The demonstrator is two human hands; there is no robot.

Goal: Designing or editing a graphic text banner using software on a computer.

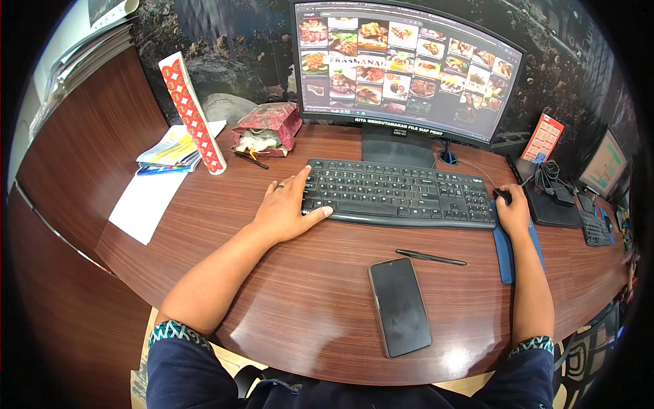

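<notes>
My left hand (285, 206) rests at the left end of a black keyboard (402, 211), thumb stretched over its lower left keys and the other fingers lying along its left edge. The fingers are apart and hold nothing. At the keyboard's right end, my right hand (514, 208) is wrapped over a small black computer mouse (503, 195) on a blue mat (505, 252). Behind the keyboard stands a curved monitor (409, 61) showing a grid of food pictures. Nearer me lie a dark-screened phone (400, 307) and a black pen (432, 257).
On the left are white paper (144, 208), a stack of papers (169, 148) and a tall red-and-white patterned box (191, 112). A red bag (269, 129) sits by the monitor. Tangled cables (548, 178), a small orange calendar card (543, 138) and another screen (603, 163) are at right.
</notes>
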